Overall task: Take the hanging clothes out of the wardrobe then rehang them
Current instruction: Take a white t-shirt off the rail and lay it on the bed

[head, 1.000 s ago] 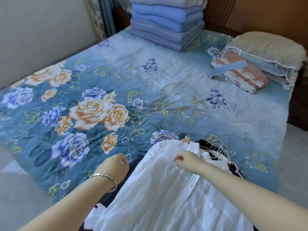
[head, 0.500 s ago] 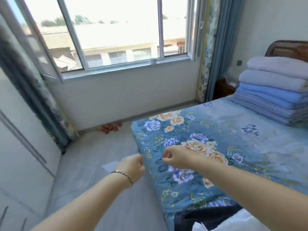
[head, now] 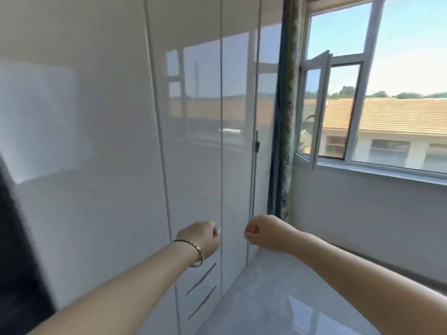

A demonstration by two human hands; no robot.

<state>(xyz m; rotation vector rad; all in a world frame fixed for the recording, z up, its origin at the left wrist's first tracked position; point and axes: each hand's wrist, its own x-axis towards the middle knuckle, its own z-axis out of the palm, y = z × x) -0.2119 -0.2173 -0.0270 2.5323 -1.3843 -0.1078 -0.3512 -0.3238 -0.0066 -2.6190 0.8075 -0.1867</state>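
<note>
The white glossy wardrobe fills the left and middle of the head view, and the doors I can see are closed. My left hand, with a bracelet on the wrist, is raised in front of a door with its fingers curled and holds nothing. My right hand is level with it a little to the right, also curled and holding nothing. Neither hand touches the wardrobe. No clothes or hangers are in view.
Slim drawer handles sit low on the wardrobe below my left hand. A blue curtain hangs at the wardrobe's right end beside an open window. Grey tiled floor lies below. A dark blurred strip runs along the left edge.
My view has swung left from the bed and the white shirt, past the window, to the wardrobe. Both hands left the shirt and stay raised and curled, holding nothing.
</note>
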